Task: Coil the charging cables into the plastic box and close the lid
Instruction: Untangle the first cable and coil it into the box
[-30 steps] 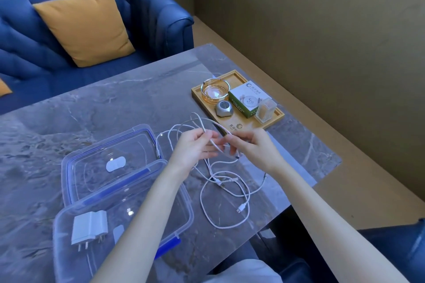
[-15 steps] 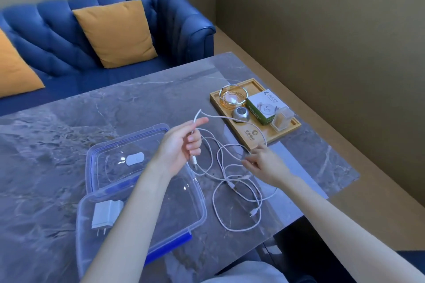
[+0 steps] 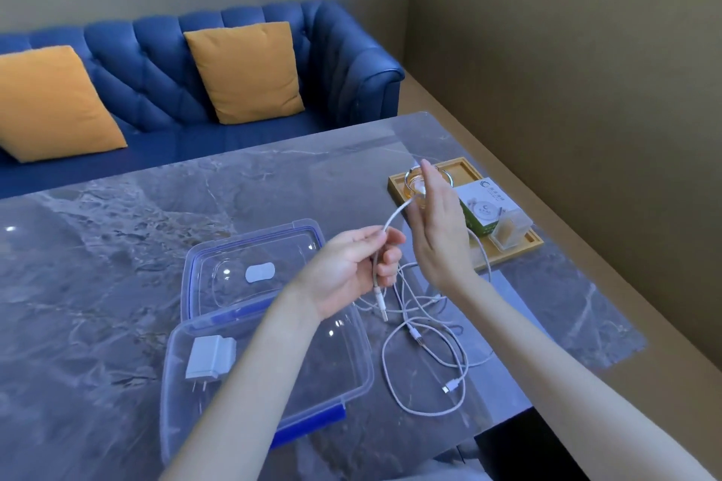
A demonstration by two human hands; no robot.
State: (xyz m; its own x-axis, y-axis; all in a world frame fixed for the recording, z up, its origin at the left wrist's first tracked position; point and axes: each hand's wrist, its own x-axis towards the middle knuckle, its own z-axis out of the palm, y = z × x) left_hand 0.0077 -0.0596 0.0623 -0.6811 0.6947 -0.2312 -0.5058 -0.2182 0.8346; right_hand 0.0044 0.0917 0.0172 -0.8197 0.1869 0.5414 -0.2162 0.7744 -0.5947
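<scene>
Left hand (image 3: 351,269) pinched the white charging cable (image 3: 390,223) near its plug, which dangled below the fingers. Right hand (image 3: 437,230), fingers straight, drew the strand upward; whether it pinched it couldn't be told. Coiling had just begun: loose cable tangled on the table (image 3: 117,246) beside the open plastic box (image 3: 351,375), lid (image 3: 250,269) off. Next: wind loops evenly.

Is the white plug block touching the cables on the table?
Apart. The head view shows the plug block inside the box, while the cables lie outside on the table.

Loose cable loops (image 3: 426,363) and wooden tray (image 3: 508,258) crowd the table right of the open plastic box (image 3: 351,375)
</scene>
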